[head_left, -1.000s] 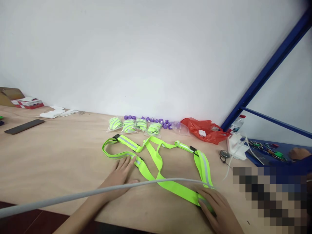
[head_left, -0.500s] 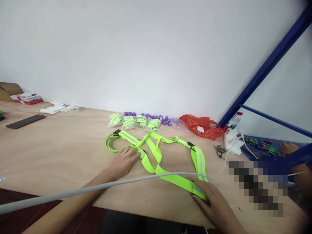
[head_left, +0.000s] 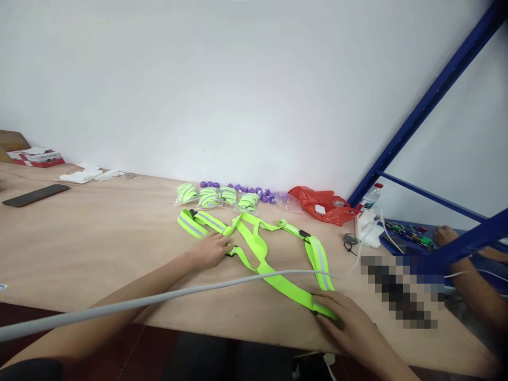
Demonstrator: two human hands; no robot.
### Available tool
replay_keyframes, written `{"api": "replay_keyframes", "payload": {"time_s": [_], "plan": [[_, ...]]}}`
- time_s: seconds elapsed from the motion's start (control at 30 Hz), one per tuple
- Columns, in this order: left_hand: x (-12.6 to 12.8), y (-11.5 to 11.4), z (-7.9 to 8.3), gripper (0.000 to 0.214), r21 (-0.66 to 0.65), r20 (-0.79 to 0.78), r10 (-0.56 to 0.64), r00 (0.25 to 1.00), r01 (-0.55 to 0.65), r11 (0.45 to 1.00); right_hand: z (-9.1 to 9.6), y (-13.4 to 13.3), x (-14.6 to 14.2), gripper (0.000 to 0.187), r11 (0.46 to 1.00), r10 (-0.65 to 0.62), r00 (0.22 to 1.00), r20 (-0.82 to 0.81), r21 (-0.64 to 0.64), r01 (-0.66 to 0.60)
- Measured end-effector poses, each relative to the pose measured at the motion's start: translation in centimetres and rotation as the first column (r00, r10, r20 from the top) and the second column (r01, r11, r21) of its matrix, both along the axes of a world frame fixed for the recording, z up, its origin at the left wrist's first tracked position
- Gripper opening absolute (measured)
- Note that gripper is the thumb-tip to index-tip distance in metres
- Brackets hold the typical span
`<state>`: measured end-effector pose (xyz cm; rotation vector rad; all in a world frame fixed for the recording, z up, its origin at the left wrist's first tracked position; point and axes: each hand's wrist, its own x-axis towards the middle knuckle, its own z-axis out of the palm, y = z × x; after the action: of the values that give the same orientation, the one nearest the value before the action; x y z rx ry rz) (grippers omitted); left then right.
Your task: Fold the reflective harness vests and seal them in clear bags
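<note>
A neon-green reflective strap harness (head_left: 262, 248) lies spread on the wooden table (head_left: 99, 248). My left hand (head_left: 210, 250) rests on its left loop near a black buckle, fingers curled over the strap. My right hand (head_left: 343, 323) presses the harness's near right end against the table edge, fingers closed over the strap. A grey cable (head_left: 159, 301) crosses in front of both arms.
Several bagged green straps (head_left: 216, 197) and purple pieces (head_left: 254, 191) line the wall. A red plastic bag (head_left: 323, 205), a water bottle (head_left: 367, 200) and a white charger sit right. A black phone (head_left: 34, 194) lies far left. Another person's hand (head_left: 446, 234) reaches onto a blue shelf.
My left hand has slid forward and right along the harness, folding its left loop in tighter. My right hand stays on the near right end. The view has shifted slightly left.
</note>
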<state>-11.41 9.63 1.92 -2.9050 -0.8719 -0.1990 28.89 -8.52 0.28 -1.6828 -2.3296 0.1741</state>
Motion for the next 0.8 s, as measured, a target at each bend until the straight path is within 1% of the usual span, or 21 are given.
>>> {"api": "replay_keyframes", "payload": {"time_s": [0.1, 0.2, 0.4, 0.47, 0.5, 0.53, 0.6, 0.67, 0.73, 0.8], "plan": [[-0.8, -0.8, 0.4, 0.016, -0.007, -0.012, -0.030, 0.999, 0.030, 1.000, 0.0, -0.2, 0.0, 0.031, 1.000, -0.018, 1.000, -0.009, -0.002, 0.018], [-2.7, -2.3, 0.5, 0.018, -0.030, -0.014, -0.018, 1.000, 0.018, 0.999, -0.1, -0.5, 0.0, 0.030, 0.999, -0.020, 0.999, -0.050, 0.031, 0.022], [-7.4, -6.5, 0.9, 0.033, -0.072, -0.005, 0.106, 0.994, -0.106, 0.992, 0.2, -0.8, -0.9, 0.027, 0.995, 0.054, 0.989, -0.138, 0.093, -0.041], [-8.5, -8.2, 1.1, 0.035, -0.130, 0.037, 0.188, 0.981, -0.182, 0.975, 0.5, -0.9, -1.6, 0.027, 0.992, 0.080, 0.986, -0.146, 0.106, -0.065], [-8.9, -9.2, 1.0, 0.037, -0.189, 0.072, 0.265, 0.962, -0.248, 0.950, 0.5, -0.9, -2.0, 0.027, 0.990, 0.092, 0.984, -0.150, 0.118, -0.074], [-9.2, -10.1, 0.8, 0.040, -0.259, 0.107, 0.364, 0.925, -0.328, 0.909, 0.6, -1.0, -2.4, 0.027, 0.988, 0.102, 0.983, -0.152, 0.129, -0.083], [-9.4, -12.0, 0.0, 0.044, -0.358, 0.140, 0.572, 0.808, -0.497, 0.790, 0.6, -1.2, -3.2, 0.027, 0.985, 0.114, 0.982, -0.152, 0.143, -0.092], [-9.2, -13.6, -0.8, 0.041, -0.374, 0.166, 0.725, 0.669, -0.637, 0.674, 0.6, -1.4, -4.0, 0.028, 0.984, 0.123, 0.981, -0.147, 0.143, -0.102], [-8.7, -14.7, -1.4, 0.036, -0.363, 0.184, 0.809, 0.558, -0.726, 0.584, 0.6, -1.5, -4.6, 0.027, 0.983, 0.137, 0.980, -0.144, 0.138, -0.117], [-8.2, -15.3, -1.2, 0.035, -0.363, 0.168, 0.855, 0.491, -0.776, 0.517, 0.5, -1.6, -5.0, 0.026, 0.980, 0.159, 0.977, -0.143, 0.139, -0.140]]}}
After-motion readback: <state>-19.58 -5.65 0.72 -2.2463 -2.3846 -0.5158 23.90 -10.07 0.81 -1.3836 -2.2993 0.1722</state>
